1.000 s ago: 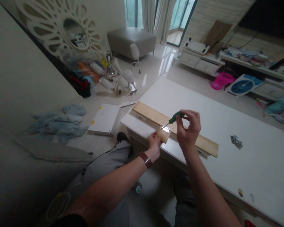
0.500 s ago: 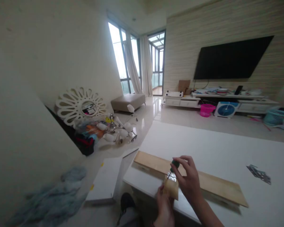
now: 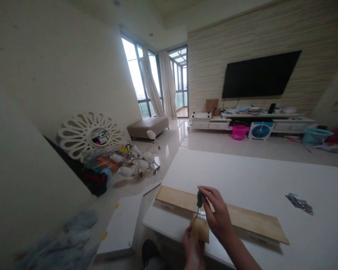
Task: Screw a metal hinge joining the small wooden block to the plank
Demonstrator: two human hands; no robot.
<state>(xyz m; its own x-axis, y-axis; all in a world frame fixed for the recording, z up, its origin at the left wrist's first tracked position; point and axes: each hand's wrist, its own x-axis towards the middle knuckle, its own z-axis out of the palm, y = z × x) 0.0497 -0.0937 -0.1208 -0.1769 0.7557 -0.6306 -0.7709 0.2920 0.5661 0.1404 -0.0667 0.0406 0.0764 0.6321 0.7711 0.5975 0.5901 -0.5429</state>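
My right hand [image 3: 216, 210] grips the green handle of a screwdriver [image 3: 199, 199], its shaft pointing down at a metal hinge [image 3: 201, 215]. The hinge lies where a small wooden block [image 3: 200, 229] meets a long wooden board [image 3: 255, 221]. Below, my left hand [image 3: 193, 245] is closed around the small block from its left side and underneath. The long board rests across the near part of a white tabletop [image 3: 214, 170]. The screwdriver's tip is too small to make out clearly.
Several metal hinges [image 3: 300, 203] lie in a pile on the right of the tabletop. A white panel [image 3: 119, 225] is on the floor at the left. Beyond it are a chandelier [image 3: 142, 165], a bench [image 3: 148, 127] and a petal-framed mirror [image 3: 90, 135].
The view has tilted up and shifted a little. The screwdriver stands more upright now, and my right fingers have turned on its handle. My left hand keeps its hold on the block.
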